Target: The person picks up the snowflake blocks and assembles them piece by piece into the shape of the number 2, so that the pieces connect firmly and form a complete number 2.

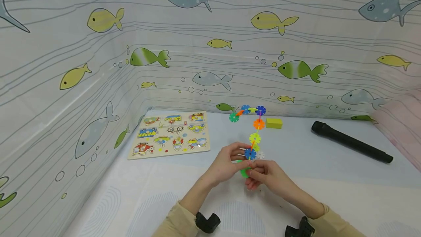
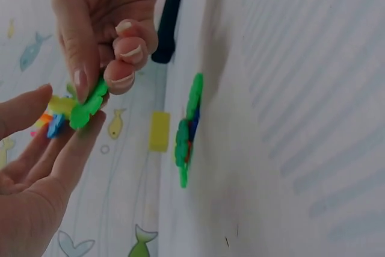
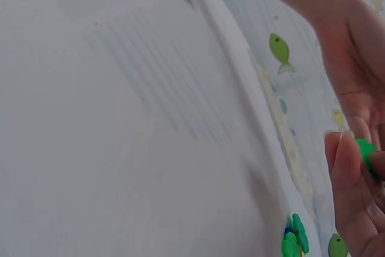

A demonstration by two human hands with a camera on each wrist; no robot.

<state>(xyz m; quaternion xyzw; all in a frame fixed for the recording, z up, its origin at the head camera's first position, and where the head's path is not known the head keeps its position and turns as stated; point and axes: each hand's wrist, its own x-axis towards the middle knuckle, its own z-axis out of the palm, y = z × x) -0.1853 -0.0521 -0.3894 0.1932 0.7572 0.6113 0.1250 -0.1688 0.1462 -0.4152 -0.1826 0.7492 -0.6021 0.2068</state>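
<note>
Centrally, a green snowflake disc (image 1: 244, 173), pinched between thumb and fingertips of the right hand (image 1: 263, 176), just above the white table (image 1: 329, 193), touching the lower end of a chain of snowflake discs (image 1: 254, 138). Seen edge-on from the left wrist (image 2: 89, 105), clamped under the thumb with the fingers curled behind it. Barely showing in the right wrist view as a green sliver (image 3: 366, 154) behind the fingertips.

Close alongside, the left hand (image 1: 230, 162), fingers bent around the chain's bottom blue disc (image 1: 250, 153), both hands together at the same spot, touching. From the left wrist, that palm (image 2: 30, 179) turned up with fingers fairly straight; how firmly the chain is gripped, hard to tell.

Upward from the hands: yellow-green, orange, then blue discs rising to a bend, then more discs running left to a green one at the far tip. Just beside the blue disc, a white disc (image 1: 261, 154).

Lying on the table near the hands in both wrist views, a small cluster of green and blue discs (image 2: 187, 130), hidden behind the hands from the head camera.

Farther back, a yellow-green block (image 1: 274, 123) just right of the chain. Well to the right, a black cylinder (image 1: 352, 142) lying at an angle. To the left, a wooden vehicle puzzle board (image 1: 171, 134). All around, a fish-printed curtain (image 1: 210, 46).
</note>
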